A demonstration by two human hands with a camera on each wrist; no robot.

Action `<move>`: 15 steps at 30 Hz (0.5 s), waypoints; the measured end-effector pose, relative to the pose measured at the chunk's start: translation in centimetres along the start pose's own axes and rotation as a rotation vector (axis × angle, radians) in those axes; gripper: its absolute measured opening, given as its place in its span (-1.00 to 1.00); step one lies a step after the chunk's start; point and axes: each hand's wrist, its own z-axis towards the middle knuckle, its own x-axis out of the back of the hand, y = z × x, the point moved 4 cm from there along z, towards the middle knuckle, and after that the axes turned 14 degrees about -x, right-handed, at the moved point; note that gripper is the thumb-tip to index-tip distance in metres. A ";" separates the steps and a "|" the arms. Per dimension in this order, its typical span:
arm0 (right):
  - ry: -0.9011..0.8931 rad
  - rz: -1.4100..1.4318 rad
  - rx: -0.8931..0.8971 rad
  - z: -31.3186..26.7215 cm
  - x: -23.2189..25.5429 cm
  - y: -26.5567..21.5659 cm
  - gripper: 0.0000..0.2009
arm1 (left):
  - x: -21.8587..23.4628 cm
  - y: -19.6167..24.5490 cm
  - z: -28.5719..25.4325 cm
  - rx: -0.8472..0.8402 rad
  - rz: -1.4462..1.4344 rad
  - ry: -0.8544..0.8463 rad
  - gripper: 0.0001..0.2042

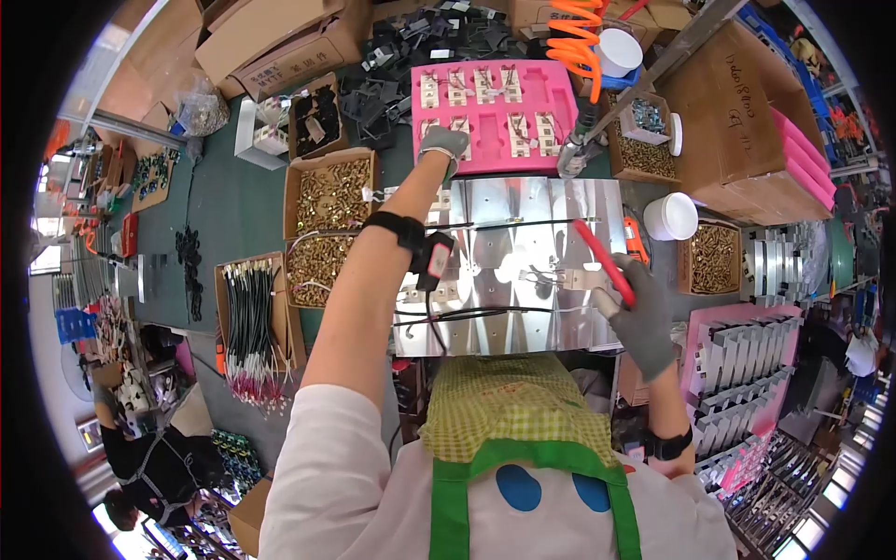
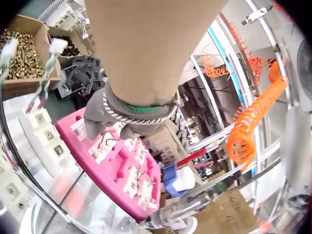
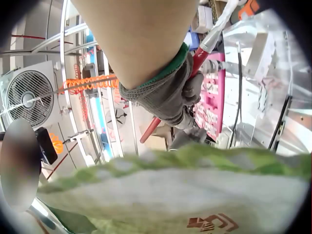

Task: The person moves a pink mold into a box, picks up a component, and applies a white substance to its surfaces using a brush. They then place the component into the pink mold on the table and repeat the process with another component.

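Note:
My gloved left hand [image 1: 444,143] reaches over a pink foam tray [image 1: 481,171] holding several white blocks with thin wires. In the left wrist view its bent fingers come down at one white block [image 2: 103,148]; I cannot tell whether they pinch it. My gloved right hand [image 1: 646,322] grips a red-handled tool [image 1: 605,264], its far end wrapped in something pale in the right wrist view. That hand is over the right part of shiny metal panels [image 1: 504,201]. Beside its fingertips lies a white block [image 1: 581,279] with wires. Black cables [image 1: 485,312] cross the panels.
Boxes of brass fasteners [image 1: 327,191] and a box of black cables [image 1: 250,317] stand left. Black plastic parts [image 1: 439,42] are piled behind. An orange coiled hose [image 1: 574,42] hangs above the tray. A white tub [image 1: 670,217] and cardboard carton [image 1: 747,121] stand right.

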 end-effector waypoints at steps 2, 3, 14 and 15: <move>0.032 0.142 -0.111 0.0 1.8 3.8 -0.57 | -2.8 -1.3 2.9 0.122 -0.112 0.025 -0.81; 0.041 0.212 -0.171 -0.1 2.5 5.6 -0.57 | -4.5 -3.6 5.9 0.147 -0.225 0.016 -0.84; -0.006 0.281 -0.283 2.1 4.5 11.8 -0.65 | 1.8 1.7 -4.9 0.118 -1.141 -0.349 -0.79; -0.032 0.320 -0.272 2.7 4.3 11.8 -0.66 | 3.1 3.0 -7.3 -0.013 -1.078 -0.335 -0.77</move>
